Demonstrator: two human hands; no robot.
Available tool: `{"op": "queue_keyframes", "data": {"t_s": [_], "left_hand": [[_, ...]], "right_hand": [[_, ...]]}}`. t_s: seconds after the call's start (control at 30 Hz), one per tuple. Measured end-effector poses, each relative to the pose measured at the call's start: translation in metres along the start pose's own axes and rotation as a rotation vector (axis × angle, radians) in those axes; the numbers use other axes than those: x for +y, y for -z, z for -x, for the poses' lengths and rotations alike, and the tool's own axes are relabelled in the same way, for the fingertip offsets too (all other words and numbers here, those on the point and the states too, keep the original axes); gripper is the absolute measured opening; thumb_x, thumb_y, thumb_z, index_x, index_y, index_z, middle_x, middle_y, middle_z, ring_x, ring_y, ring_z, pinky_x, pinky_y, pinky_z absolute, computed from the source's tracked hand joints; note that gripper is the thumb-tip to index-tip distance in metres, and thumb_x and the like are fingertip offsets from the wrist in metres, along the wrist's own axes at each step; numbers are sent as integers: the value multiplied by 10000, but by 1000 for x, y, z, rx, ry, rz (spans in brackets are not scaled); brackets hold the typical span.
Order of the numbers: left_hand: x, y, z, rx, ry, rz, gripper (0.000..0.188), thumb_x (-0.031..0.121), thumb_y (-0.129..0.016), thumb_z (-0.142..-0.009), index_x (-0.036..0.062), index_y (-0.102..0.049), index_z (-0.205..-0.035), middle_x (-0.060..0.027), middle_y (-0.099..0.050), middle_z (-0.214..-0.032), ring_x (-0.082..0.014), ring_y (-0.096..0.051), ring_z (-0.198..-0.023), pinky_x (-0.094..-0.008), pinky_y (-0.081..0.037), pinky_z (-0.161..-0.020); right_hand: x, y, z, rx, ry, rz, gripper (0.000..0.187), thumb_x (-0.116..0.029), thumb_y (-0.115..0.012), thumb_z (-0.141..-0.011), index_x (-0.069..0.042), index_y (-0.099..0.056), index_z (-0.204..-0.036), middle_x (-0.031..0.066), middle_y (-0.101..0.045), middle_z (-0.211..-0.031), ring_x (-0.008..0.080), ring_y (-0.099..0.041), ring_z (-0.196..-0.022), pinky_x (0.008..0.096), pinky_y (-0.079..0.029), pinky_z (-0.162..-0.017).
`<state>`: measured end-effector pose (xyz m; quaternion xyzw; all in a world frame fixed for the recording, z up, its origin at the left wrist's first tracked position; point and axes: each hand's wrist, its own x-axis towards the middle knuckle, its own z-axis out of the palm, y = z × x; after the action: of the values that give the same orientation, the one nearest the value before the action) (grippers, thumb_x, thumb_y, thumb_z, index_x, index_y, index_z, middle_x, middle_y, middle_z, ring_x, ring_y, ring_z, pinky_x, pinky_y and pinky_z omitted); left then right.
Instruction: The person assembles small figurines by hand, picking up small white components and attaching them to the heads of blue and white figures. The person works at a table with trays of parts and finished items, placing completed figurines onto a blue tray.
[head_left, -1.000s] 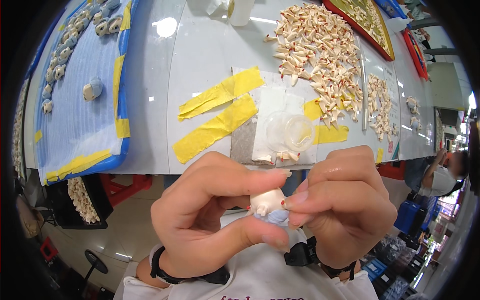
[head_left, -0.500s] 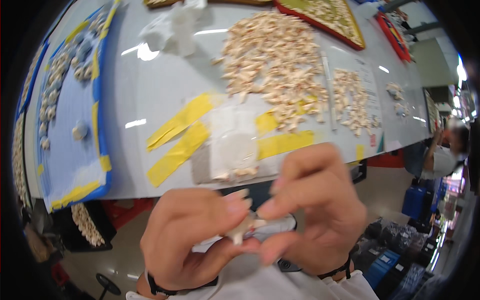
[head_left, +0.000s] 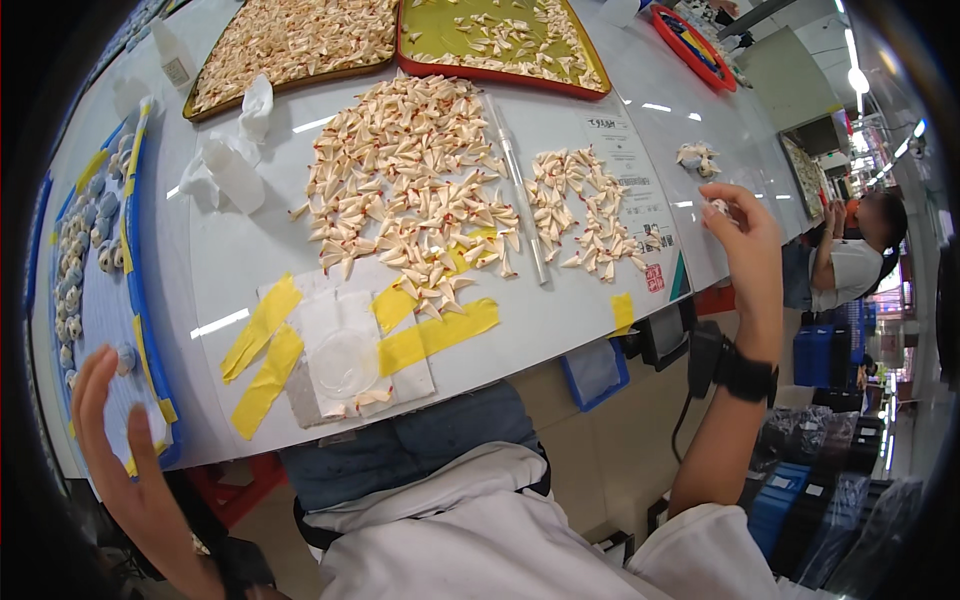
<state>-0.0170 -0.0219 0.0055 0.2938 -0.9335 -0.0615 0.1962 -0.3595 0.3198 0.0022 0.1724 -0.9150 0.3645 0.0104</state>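
The left hand (head_left: 125, 470) is spread wide, its fingers long and its thumb well apart from them, with nothing visible in its grasp; it hovers at the near end of the blue tray (head_left: 138, 272), its fingertips just beside one blue-and-cream figure (head_left: 126, 360), and whether they touch it I cannot tell. The right hand (head_left: 752, 238) is curled nearly closed, thumb and fingertips pinching one small whitish piece (head_left: 718, 207) with a touch of red, partly hidden by the fingers. It is held out over the right of the table (head_left: 480, 385), just on the near side of a small cluster of pale figures (head_left: 698, 160), too bunched to count. The right forearm rises steeply, bent at the elbow; the left reaches out low from the near left corner. A black band (head_left: 748, 375) circles the right wrist. Mid-table lie two heaps of red-tipped cream cones, a large one (head_left: 400, 180) and a smaller one (head_left: 580, 210), too many to count, with one metal rod (head_left: 518, 190) between them. One clear round dish (head_left: 345, 362) sits nearer, two cones (head_left: 374, 397) at its near edge. Two shallow trays (head_left: 500, 72) stand far back.
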Motion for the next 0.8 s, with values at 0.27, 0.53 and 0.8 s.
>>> {"op": "queue_keyframes", "data": {"t_s": [0.27,0.53,0.8], "left_hand": [[-50,-1,14,-232,59,49,312,103,-404,-888,70,-491,-1186,-102,-384,-1308,-239,-377,-1201,-350,-303,-987],[-64,-12,-10,-194,215,259,180,-2,-454,-810,33,-491,-982,-51,-462,-1095,-131,-473,-926,-244,-384,-755],[-57,-13,-5,85,263,607,179,14,-503,-824,34,-457,-996,-51,-448,-1094,-119,-459,-930,-227,-348,-812]], "right_hand": [[-6,-9,-13,152,259,125,238,-35,-589,-705,-28,-599,-943,96,-580,-969,191,-546,-865,259,-432,-734],[-39,-29,13,-214,157,154,143,-18,-629,-638,11,-594,-774,59,-549,-691,135,-495,-629,257,-391,-583],[-36,-31,23,-20,205,120,95,-17,-597,-711,11,-553,-791,45,-564,-702,107,-511,-620,246,-414,-590]]}}
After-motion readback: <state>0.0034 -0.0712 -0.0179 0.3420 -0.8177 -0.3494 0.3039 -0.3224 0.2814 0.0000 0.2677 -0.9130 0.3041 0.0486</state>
